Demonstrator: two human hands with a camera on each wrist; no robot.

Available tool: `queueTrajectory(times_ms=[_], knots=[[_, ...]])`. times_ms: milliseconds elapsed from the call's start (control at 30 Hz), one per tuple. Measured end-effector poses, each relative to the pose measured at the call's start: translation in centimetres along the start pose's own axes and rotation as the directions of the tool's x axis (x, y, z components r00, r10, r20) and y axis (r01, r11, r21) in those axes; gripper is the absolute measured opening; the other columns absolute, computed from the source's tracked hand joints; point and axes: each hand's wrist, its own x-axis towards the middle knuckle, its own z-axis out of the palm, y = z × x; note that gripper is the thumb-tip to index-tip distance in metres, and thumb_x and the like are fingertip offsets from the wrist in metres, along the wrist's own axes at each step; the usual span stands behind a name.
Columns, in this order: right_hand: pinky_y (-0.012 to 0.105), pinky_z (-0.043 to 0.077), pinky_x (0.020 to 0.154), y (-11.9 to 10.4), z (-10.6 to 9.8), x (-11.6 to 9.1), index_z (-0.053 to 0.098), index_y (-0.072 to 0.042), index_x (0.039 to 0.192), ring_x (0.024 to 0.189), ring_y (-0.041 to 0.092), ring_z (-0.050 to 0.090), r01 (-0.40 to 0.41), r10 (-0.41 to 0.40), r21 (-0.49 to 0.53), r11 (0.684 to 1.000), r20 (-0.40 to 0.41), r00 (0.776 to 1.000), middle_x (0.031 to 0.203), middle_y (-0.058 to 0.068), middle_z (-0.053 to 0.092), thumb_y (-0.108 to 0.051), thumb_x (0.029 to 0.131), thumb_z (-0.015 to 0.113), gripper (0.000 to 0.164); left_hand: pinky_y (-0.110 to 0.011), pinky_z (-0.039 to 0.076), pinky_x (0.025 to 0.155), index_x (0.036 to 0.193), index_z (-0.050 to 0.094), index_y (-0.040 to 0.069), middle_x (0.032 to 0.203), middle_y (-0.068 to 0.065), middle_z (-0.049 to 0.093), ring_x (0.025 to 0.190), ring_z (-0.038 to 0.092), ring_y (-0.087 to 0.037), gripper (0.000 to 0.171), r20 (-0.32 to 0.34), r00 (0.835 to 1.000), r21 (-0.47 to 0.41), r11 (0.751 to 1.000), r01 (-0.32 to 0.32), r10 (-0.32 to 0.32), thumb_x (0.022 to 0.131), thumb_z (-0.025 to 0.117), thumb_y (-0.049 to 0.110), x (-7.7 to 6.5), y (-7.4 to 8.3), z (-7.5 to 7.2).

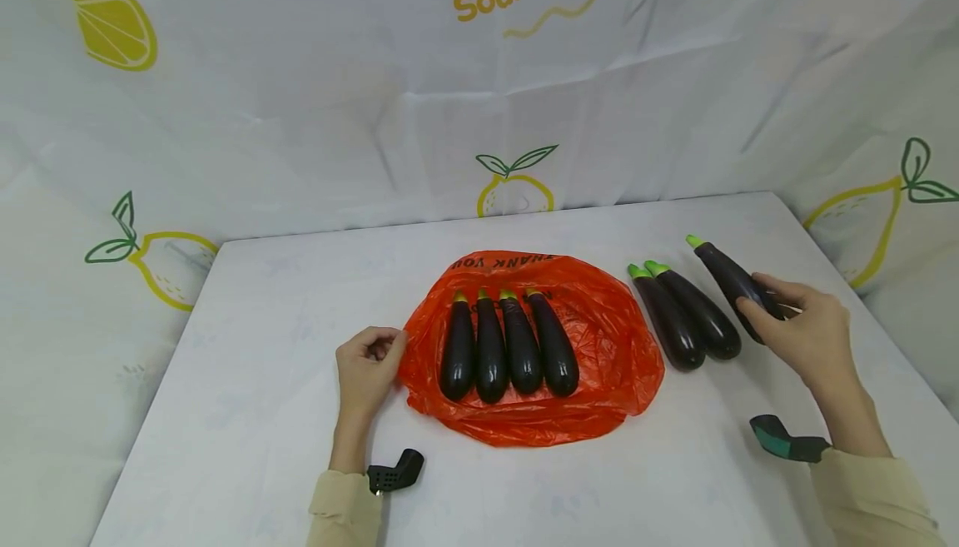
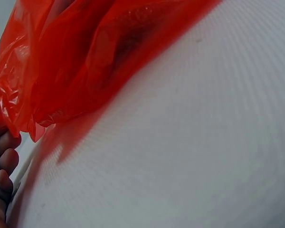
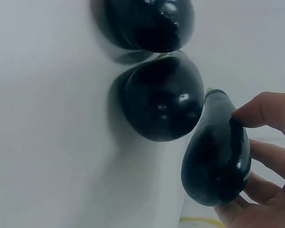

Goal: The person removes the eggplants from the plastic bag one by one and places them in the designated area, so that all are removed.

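My left hand [image 1: 367, 368] pinches the left edge of a red plastic bag [image 1: 610, 355] spread on the table; in the left wrist view its curled fingers [image 2: 4, 161] meet the bag's rim. Several dark eggplants [image 1: 490, 351] lie side by side on the bag, green ends away from me. At the right, my right hand [image 1: 812, 330] grips another eggplant [image 1: 730, 276] between thumb and fingers. The right wrist view shows this held eggplant [image 3: 216, 152] tilted beside two others. Those two eggplants [image 1: 685, 314] rest on the table between the bag and my right hand.
The white table [image 1: 262, 397] has its far edge against a white cloth backdrop [image 1: 315, 131] printed with lemons. A black wrist device [image 1: 397, 470] sits on the left wrist, and a black and green one [image 1: 787, 440] on the right.
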Motion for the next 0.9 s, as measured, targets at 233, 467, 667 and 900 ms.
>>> queueTrajectory(times_ms=[233, 467, 667, 900], knots=[[0.002, 0.04, 0.057, 0.5, 0.4, -0.1, 0.063, 0.007, 0.133, 0.081, -0.028, 0.033, -0.065, 0.068, -0.044, 0.997, 0.072, 0.995, 0.13, 0.043, 0.057, -0.026, 0.093, 0.07, 0.051, -0.015, 0.043, 0.059, 0.083, 0.077, 0.006, 0.068, -0.007, 0.064, 0.063, 0.049, -0.007, 0.007, 0.006, 1.0, 0.008, 1.0, 0.008, -0.008, 0.089, 0.076, 0.008, 0.0, 0.0, 0.0], [0.001, 0.039, 0.06, 1.0, 0.6, -0.2, 0.061, 0.004, 0.136, 0.078, -0.031, 0.032, -0.09, 0.095, -0.048, 0.995, 0.12, 0.988, 0.133, 0.041, 0.056, -0.031, 0.094, 0.069, 0.055, -0.015, 0.042, 0.059, 0.083, 0.077, 0.006, 0.068, -0.007, 0.064, 0.063, 0.049, -0.007, 0.007, 0.003, 1.0, 0.002, 1.0, 0.023, -0.023, 0.09, 0.076, 0.009, 0.0, 0.1, 0.0], [0.001, 0.038, 0.061, 1.0, 0.8, -0.3, 0.062, 0.004, 0.135, 0.083, -0.025, 0.04, -0.081, 0.09, -0.067, 0.994, 0.142, 0.986, 0.133, 0.04, 0.057, -0.032, 0.095, 0.068, 0.054, -0.015, 0.041, 0.058, 0.081, 0.077, 0.007, 0.067, -0.007, 0.064, 0.062, 0.049, -0.007, 0.008, -0.002, 1.0, -0.008, 1.0, 0.023, -0.023, 0.089, 0.076, 0.007, 0.0, 0.2, 0.0], [0.003, 0.042, 0.059, 1.2, 0.8, -0.5, 0.06, 0.004, 0.138, 0.085, -0.029, 0.033, -0.093, 0.102, -0.06, 0.994, 0.185, 0.977, 0.135, 0.04, 0.056, -0.033, 0.096, 0.067, 0.056, -0.015, 0.04, 0.058, 0.081, 0.077, 0.006, 0.068, -0.008, 0.064, 0.063, 0.047, -0.005, 0.007, -0.021, 1.0, 0.004, 1.0, 0.023, -0.023, 0.088, 0.076, 0.006, 0.0, 0.3, 0.2]])
